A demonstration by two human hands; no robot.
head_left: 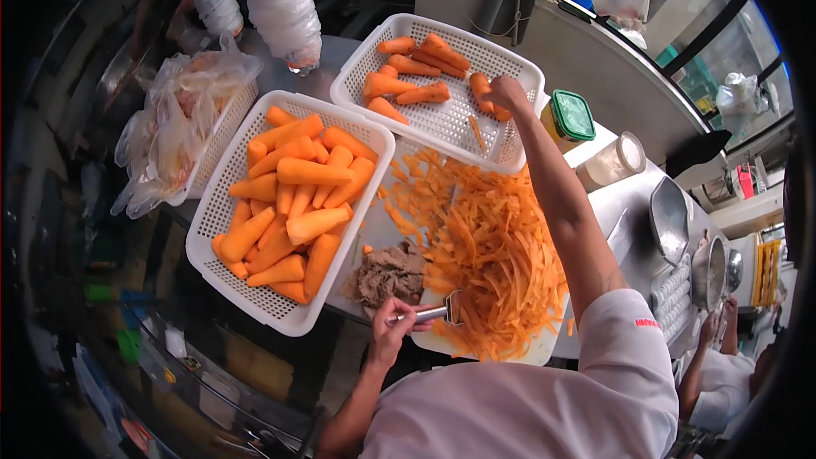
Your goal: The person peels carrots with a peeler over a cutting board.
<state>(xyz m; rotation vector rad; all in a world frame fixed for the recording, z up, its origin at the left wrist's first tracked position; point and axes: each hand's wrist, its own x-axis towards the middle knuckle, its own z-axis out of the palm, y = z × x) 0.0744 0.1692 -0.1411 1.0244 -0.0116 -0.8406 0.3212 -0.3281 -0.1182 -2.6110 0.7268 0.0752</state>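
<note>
My left hand (pixel 395 327) is closed round the handle of a metal peeler (pixel 442 311), its head over the heap of orange carrot peelings (pixel 501 263). A crumpled brown cloth (pixel 387 274) lies just beyond that hand. My right arm stretches to the far white basket (pixel 433 140), where my right hand (pixel 505 95) is closed on an unpeeled carrot (pixel 481 92); its fingertips are partly hidden. Several other unpeeled carrots (pixel 414 65) lie in this basket. The nearer white basket (pixel 204 246) holds a pile of smooth peeled carrots (pixel 297 172).
At the left stands a basket with plastic bags (pixel 183 110). Right of the far basket are a green-lidded tub (pixel 572 116) and a clear jar (pixel 614 161). Metal bowls (pixel 669 219) stand farther right. Another person (pixel 722 382) works at the right edge; one more is at the top left.
</note>
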